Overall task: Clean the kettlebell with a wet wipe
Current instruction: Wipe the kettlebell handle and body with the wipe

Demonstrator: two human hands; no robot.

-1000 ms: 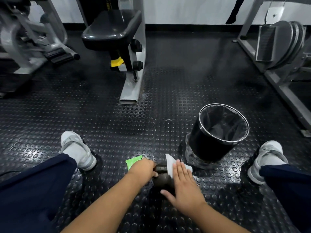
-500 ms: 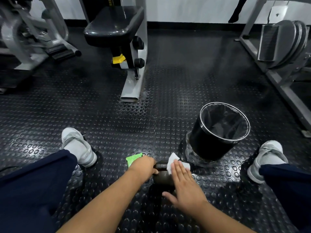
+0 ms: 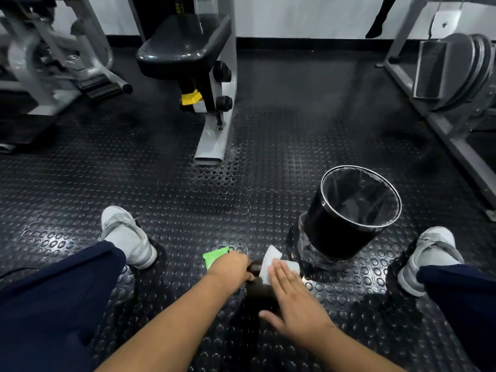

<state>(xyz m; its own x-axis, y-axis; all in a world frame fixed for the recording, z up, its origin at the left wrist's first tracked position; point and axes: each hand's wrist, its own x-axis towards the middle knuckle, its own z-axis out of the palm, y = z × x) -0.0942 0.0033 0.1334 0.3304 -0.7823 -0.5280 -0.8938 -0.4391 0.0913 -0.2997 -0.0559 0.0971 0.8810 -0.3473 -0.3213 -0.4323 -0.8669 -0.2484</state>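
A green packet (image 3: 214, 256) lies on the floor. The left hand (image 3: 230, 268) has its fingers curled round the handle of the kettlebell (image 3: 261, 288), which stands on the floor between the feet. The right hand (image 3: 295, 299), fingers straight, presses the wet wipe (image 3: 271, 260) onto it. The bin (image 3: 330, 237) stands just beside.

Legible text: none
- White sticker (image 3: 199, 106) on seat machine post, under yellow tag (image 3: 190, 97): print too small to read
- Yellow lettering (image 3: 177, 8) on black column: blurred
- Green packet (image 3: 213, 257), kettlebell (image 3: 264, 289): markings cannot be made out
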